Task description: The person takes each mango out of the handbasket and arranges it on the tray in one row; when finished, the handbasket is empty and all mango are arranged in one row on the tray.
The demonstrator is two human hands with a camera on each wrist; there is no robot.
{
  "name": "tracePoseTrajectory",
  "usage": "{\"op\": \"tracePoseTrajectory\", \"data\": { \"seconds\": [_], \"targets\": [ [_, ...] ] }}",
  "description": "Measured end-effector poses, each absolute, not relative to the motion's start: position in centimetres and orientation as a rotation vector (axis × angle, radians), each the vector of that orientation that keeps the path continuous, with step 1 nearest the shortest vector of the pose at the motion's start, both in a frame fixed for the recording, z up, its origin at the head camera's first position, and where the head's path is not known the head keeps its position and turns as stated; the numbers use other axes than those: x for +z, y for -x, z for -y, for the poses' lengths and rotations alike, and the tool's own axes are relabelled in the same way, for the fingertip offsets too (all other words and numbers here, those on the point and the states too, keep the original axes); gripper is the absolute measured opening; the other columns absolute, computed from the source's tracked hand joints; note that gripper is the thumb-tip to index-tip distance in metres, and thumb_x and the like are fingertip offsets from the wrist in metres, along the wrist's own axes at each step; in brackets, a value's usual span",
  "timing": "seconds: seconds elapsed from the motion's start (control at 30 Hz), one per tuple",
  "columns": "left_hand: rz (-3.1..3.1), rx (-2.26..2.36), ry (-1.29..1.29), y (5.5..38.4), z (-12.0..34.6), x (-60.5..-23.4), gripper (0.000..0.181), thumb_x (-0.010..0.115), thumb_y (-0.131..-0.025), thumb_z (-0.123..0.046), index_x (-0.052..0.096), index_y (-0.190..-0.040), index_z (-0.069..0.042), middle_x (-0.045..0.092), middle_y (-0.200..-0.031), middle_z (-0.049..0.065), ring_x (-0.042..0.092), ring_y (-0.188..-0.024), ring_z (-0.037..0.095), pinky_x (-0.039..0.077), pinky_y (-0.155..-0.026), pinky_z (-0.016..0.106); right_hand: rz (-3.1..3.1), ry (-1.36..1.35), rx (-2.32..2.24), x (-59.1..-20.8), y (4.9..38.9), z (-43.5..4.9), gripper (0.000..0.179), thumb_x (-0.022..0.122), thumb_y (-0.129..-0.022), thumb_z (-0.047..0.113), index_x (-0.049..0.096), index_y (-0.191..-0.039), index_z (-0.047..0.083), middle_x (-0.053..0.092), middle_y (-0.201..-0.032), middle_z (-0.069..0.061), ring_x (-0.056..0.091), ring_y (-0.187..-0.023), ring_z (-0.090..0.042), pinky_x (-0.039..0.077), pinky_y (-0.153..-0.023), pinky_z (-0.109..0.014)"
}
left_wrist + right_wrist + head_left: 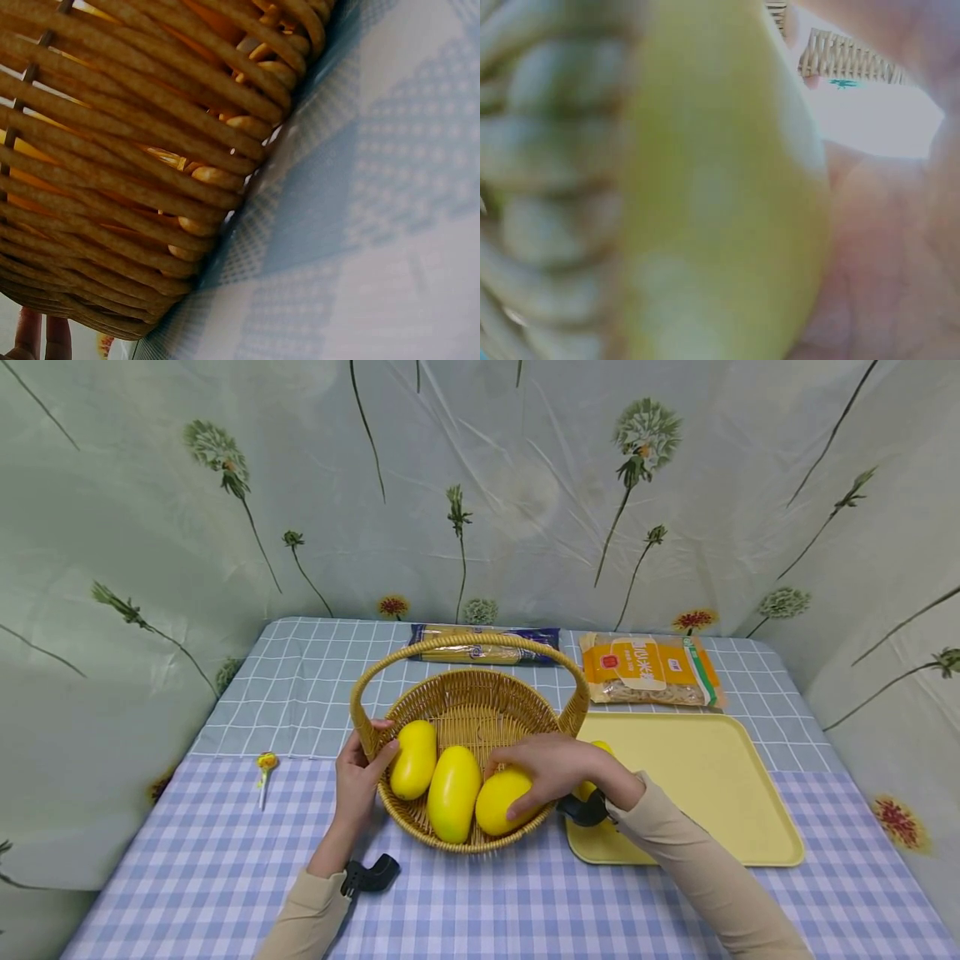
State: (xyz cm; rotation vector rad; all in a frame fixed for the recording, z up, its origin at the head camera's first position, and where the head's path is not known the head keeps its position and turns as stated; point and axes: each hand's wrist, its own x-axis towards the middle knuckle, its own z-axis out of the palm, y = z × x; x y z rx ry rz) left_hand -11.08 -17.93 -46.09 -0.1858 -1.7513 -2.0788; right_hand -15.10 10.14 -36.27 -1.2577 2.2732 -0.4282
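A woven wicker basket [472, 722] with a tall arched handle stands at the middle of the table. My left hand [358, 781] grips its left rim at the foot of the handle, thumb towards the inside. In the left wrist view the basket's woven wall [112, 165] fills most of the picture. Two yellow mangoes, a left one [414, 760] and a middle one [453, 793], lie inside. With curled fingers, my right hand [551, 764] holds a third mango [498, 803] inside the basket's right front. This mango [720, 187] looks large and blurred beside the wicker in the right wrist view.
A pale yellow tray [705, 785] lies to the right, with yellow fruit [585, 789] on it partly hidden behind my right wrist. At the back are a pack of spaghetti [472, 652] and an orange noodle bag [648, 670]. A lollipop [266, 768] lies at the left.
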Motion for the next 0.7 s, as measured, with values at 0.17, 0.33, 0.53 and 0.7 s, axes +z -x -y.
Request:
{"op": "tracePoseTrajectory", "data": {
  "seconds": [0.17,0.33,0.53,0.7],
  "targets": [
    [1.762,-2.074,0.182,11.11,17.97,-46.15,0.028,0.063,-0.086,0.008,0.051,-0.111,0.014,0.061,-0.110,0.015,0.053,-0.108,0.024,0.042,-0.091,0.028,-2.328,1.308,-0.434,-36.08,14.74,-10.40,0.053,0.072,-0.079,0.047,0.057,-0.122,0.022,0.060,-0.110,0.007,0.053,-0.091,-0.012,0.042,-0.074,-0.032],
    [1.758,-2.073,0.191,11.16,17.95,-46.14,0.027,0.062,-0.086,0.009,0.051,-0.110,0.014,0.061,-0.110,0.013,0.053,-0.108,0.023,0.042,-0.090,0.027,-2.360,1.307,-0.449,-36.04,14.43,-10.58,0.056,0.071,-0.079,0.048,0.056,-0.126,0.021,0.059,-0.112,0.006,0.053,-0.096,-0.012,0.042,-0.079,-0.033],
    [1.760,-2.077,0.187,11.10,17.90,-46.05,0.027,0.062,-0.086,0.009,0.051,-0.110,0.014,0.061,-0.110,0.013,0.053,-0.109,0.025,0.041,-0.092,0.028,-2.370,1.290,-0.476,-35.88,14.27,-10.77,0.057,0.070,-0.080,0.049,0.055,-0.127,0.021,0.058,-0.116,0.005,0.053,-0.096,-0.012,0.042,-0.077,-0.032],
    [1.778,-2.063,0.173,11.05,17.87,-45.95,0.026,0.062,-0.087,0.007,0.053,-0.111,0.013,0.059,-0.111,0.019,0.053,-0.109,0.025,0.041,-0.092,0.028,-2.388,1.279,-0.508,-35.96,14.21,-10.88,0.057,0.070,-0.079,0.052,0.056,-0.126,0.022,0.058,-0.120,0.006,0.054,-0.097,-0.011,0.042,-0.077,-0.032]
  ]
}}
